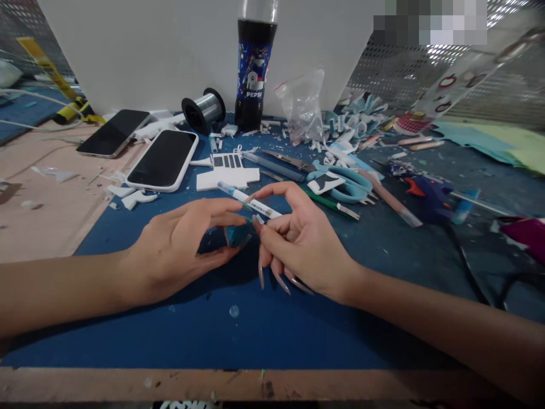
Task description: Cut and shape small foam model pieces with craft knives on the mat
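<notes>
Between the thumb and fingers of my left hand (170,244) is a small teal-blue piece (236,234), partly covered by the fingers, so its kind is unclear. My right hand (306,238) meets it from the right, thumb and index finger pinched close to the piece. Whatever those fingertips hold is too small to make out; the other fingers curl below. Just behind both hands lies a white pen-like stick (255,204) with a blue tip, partly hidden by the right index finger.
Beyond the hands lie light-blue scissors (351,184), a green cutter (326,201), white foam pieces (227,179) and two phones (164,159). A Pepsi bottle (254,74) and a wire spool (204,111) stand behind. At right sits a blue glue gun (430,196) with a black cable.
</notes>
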The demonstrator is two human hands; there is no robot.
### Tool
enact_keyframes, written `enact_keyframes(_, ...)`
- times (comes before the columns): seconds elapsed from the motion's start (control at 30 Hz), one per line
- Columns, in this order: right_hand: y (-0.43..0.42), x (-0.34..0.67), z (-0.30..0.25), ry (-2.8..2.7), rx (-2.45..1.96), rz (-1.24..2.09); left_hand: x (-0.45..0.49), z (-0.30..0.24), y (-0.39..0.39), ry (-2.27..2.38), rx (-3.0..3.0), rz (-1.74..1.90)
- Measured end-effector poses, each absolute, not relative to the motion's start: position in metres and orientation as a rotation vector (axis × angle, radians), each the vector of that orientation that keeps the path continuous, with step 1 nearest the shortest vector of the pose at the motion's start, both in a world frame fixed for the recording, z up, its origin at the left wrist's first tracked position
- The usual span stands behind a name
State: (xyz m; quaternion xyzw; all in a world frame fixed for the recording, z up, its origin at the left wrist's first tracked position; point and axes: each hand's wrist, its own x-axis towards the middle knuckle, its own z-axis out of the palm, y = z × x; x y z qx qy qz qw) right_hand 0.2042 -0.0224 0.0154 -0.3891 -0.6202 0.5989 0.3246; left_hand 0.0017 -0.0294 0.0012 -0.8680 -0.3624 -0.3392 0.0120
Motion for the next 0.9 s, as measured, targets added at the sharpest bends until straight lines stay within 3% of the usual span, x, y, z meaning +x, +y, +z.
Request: enact_keyframes(0.9,-0.0224,0.2052,0.0126,-1.587,-0.983,1.523,0.0063,0.004,-0.0239,-0.746,-2.563,-0.885)
